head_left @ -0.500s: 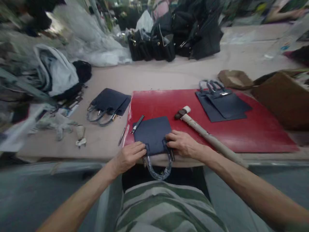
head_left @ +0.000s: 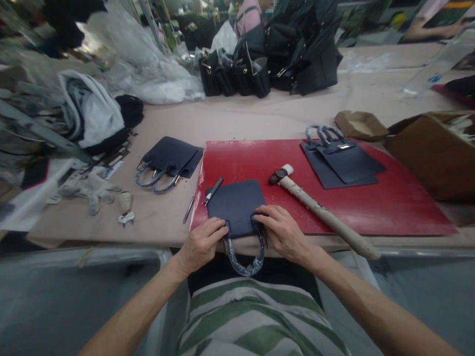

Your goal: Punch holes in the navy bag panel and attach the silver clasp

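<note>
A small dark blue bag (head_left: 236,204) lies flat at the near edge of a red mat (head_left: 371,198). Its wrapped handle (head_left: 245,262) hangs over the table edge toward me. My left hand (head_left: 202,243) presses the bag's near left corner by the handle's left end. At the near right corner, my right hand (head_left: 284,231) rests on the bag with its fingers over the handle's right end. A hammer (head_left: 322,212) with a taped shaft lies on the mat just right of my right hand. A thin metal tool (head_left: 212,191) lies at the bag's far left corner.
Two more flat blue bags (head_left: 343,160) lie at the mat's far right, another pair (head_left: 168,160) left of the mat. A pen-like tool (head_left: 187,209), gloves (head_left: 89,190), cardboard boxes (head_left: 434,153), black bags (head_left: 270,59) and plastic sheeting (head_left: 148,69) fill the table's edges.
Both hands have shifted slightly on the bag's near edge; the view is sharper and moved a little. The bag stays in place.
</note>
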Demonstrator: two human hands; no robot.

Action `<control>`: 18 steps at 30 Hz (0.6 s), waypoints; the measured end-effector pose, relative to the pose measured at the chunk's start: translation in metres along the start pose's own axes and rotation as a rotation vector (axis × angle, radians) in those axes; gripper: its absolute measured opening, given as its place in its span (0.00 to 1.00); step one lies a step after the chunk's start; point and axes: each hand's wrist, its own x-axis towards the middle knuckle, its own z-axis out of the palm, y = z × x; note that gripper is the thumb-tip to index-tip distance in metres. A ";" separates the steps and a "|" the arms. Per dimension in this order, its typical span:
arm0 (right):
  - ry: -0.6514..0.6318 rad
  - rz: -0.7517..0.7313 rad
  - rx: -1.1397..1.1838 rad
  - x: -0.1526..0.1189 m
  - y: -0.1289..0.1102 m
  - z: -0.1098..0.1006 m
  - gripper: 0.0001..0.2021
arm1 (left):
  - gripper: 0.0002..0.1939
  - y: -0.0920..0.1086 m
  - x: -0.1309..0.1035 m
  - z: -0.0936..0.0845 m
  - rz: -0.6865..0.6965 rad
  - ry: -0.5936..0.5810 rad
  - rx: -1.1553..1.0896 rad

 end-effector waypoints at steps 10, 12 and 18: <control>0.536 1.409 1.339 -0.059 -0.068 0.056 0.32 | 0.23 0.007 -0.001 0.004 -0.118 0.080 -0.124; 0.458 1.468 1.612 -0.055 -0.075 0.063 0.33 | 0.22 0.007 0.000 0.002 -0.138 0.081 -0.181; 0.379 1.475 1.848 -0.034 -0.074 0.087 0.28 | 0.11 -0.014 0.024 -0.014 -0.529 0.192 -0.198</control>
